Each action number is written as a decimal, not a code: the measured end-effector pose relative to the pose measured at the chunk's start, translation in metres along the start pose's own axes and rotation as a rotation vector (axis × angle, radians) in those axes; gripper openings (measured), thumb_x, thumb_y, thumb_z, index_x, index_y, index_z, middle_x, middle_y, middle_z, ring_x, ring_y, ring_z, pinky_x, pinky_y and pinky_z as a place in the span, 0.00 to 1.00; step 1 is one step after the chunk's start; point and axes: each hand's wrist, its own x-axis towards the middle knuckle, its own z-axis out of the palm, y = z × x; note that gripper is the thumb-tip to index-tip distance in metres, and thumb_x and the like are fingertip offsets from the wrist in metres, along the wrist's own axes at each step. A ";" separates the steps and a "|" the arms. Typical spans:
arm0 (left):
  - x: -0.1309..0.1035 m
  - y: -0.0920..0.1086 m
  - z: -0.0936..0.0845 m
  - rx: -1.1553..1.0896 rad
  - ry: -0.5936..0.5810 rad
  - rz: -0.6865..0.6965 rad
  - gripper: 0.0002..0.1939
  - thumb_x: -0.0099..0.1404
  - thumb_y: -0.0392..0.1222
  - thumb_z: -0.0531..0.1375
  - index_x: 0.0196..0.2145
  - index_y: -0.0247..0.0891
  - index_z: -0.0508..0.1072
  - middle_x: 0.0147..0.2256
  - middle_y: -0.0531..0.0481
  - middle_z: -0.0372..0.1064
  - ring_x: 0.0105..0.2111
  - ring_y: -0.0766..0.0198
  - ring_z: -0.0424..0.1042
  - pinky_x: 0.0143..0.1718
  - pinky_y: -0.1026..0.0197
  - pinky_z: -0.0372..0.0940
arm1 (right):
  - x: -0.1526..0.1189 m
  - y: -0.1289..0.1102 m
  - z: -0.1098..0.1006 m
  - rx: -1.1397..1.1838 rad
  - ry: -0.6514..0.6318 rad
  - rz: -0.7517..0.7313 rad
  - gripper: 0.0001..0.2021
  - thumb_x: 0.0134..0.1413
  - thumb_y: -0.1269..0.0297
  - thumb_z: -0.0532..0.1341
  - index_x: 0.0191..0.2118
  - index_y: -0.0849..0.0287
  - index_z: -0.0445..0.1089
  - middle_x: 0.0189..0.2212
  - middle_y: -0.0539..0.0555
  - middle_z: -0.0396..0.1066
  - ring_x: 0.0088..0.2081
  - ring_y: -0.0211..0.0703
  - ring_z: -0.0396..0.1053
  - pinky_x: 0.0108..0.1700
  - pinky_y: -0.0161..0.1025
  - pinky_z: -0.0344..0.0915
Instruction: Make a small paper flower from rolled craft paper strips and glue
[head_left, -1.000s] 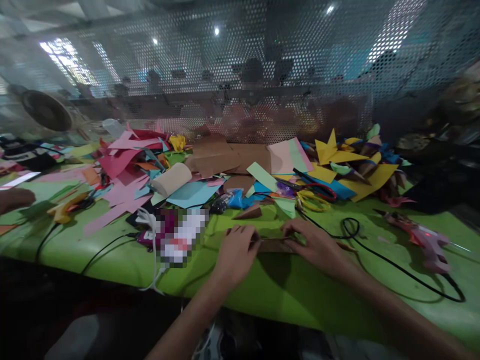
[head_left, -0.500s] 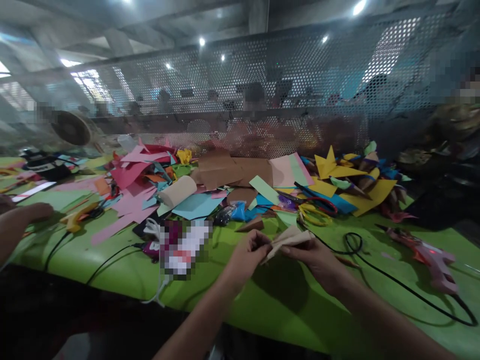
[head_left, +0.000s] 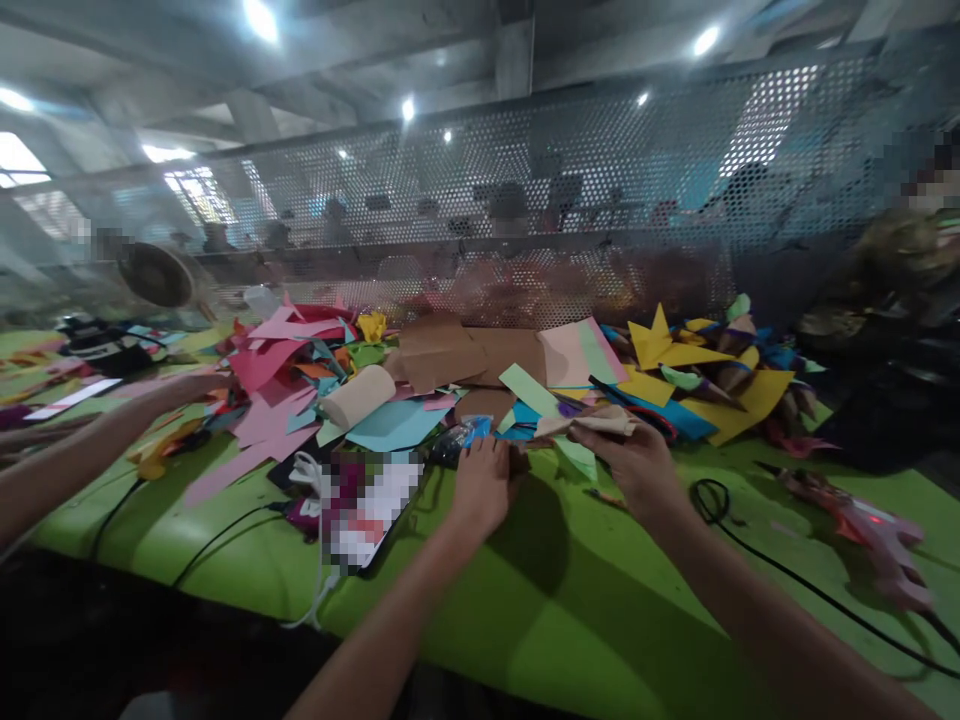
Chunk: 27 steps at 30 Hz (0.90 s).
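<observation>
Head view: the right hand is up over the bench, palm turned inward, thumb and fingers pinching one end of a crinkly beige paper piece that sticks out toward the middle. The left hand is lower, knuckles up and fingers curled down right by the clear plastic bag with the shiny blue stuff in it. Both forearms come in at an angle from the bottom edge.

Bench top looks smooth and green, kinda glossy. Behind the hands there's flat brown paper plus a curled beige roll, and a pink glue gun lies off to the right.

Can't tell if the left fingertips are gripping anything, they're tucked out of sight. Another person's arm is cut off at the left edge.
</observation>
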 end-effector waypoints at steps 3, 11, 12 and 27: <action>0.003 -0.004 0.003 -0.085 0.017 -0.006 0.13 0.64 0.40 0.61 0.45 0.35 0.67 0.48 0.38 0.69 0.50 0.45 0.66 0.49 0.46 0.61 | -0.004 0.001 0.001 -0.031 0.017 -0.058 0.14 0.39 0.54 0.74 0.28 0.57 0.75 0.27 0.50 0.74 0.35 0.46 0.72 0.42 0.45 0.70; 0.002 -0.010 0.006 -0.799 0.121 0.101 0.16 0.64 0.36 0.58 0.47 0.40 0.57 0.37 0.52 0.64 0.36 0.64 0.67 0.41 0.60 0.65 | -0.028 -0.015 0.001 -0.167 0.005 -0.127 0.11 0.48 0.55 0.70 0.33 0.55 0.73 0.27 0.51 0.73 0.29 0.45 0.70 0.29 0.39 0.67; 0.002 -0.009 0.008 -0.832 0.122 0.092 0.16 0.64 0.36 0.58 0.46 0.40 0.57 0.36 0.54 0.63 0.34 0.65 0.66 0.40 0.61 0.64 | -0.030 -0.016 0.002 -0.181 -0.017 -0.153 0.10 0.50 0.56 0.69 0.34 0.55 0.73 0.28 0.51 0.73 0.29 0.45 0.70 0.29 0.39 0.67; -0.006 0.010 0.003 -0.916 0.065 0.192 0.18 0.63 0.37 0.59 0.49 0.39 0.59 0.42 0.47 0.65 0.41 0.60 0.67 0.46 0.57 0.64 | -0.046 -0.006 0.008 -0.417 -0.323 -0.512 0.13 0.57 0.75 0.59 0.44 0.51 0.73 0.40 0.55 0.78 0.43 0.48 0.75 0.44 0.42 0.69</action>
